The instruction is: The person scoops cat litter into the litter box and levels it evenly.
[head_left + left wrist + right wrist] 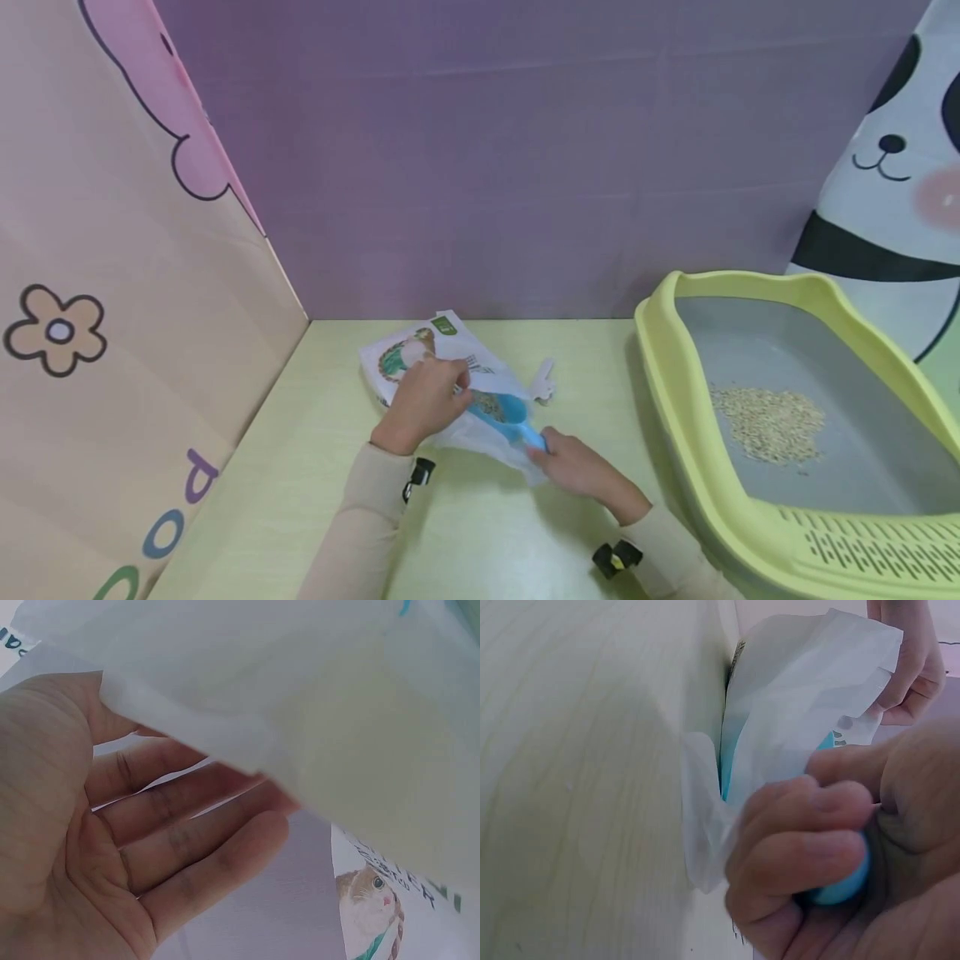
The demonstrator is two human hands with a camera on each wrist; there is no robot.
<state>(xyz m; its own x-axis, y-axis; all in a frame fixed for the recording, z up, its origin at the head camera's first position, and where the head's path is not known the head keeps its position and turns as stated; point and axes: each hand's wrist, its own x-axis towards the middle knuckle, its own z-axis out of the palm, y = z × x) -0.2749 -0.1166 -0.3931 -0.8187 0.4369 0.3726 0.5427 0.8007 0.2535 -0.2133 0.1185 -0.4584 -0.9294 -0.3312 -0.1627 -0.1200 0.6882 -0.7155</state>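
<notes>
While the left hand (427, 400) pinches the edge of a white printed bag (483, 367) on the pale wood-grained tabletop (300, 500), the right hand (577, 468) grips a light-blue plastic scoop (514, 409), small grains (489, 406) in it, at the bag's mouth.

Scoop (514, 408) smooth plastic; bag (489, 369) papery, matt; tabletop (480, 525) wood-grained.
</notes>
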